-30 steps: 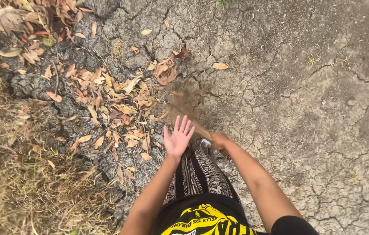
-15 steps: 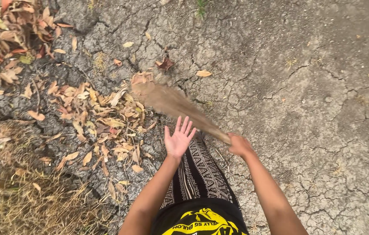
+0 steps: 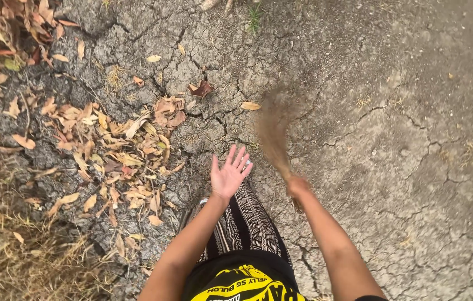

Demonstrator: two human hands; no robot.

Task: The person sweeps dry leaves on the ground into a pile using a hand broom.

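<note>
The right hand (image 3: 296,185) is clenched around a blurred brown bristle hand broom (image 3: 274,134) whose long axis points far over cracked grey ground (image 3: 403,156), right of the scattered dry brown leaves (image 3: 114,150), while the left hand (image 3: 228,174) hovers spread and empty.

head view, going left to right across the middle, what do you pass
dry grass → leaf pile → left hand, open → right hand gripping the broom → bare cracked ground
</note>
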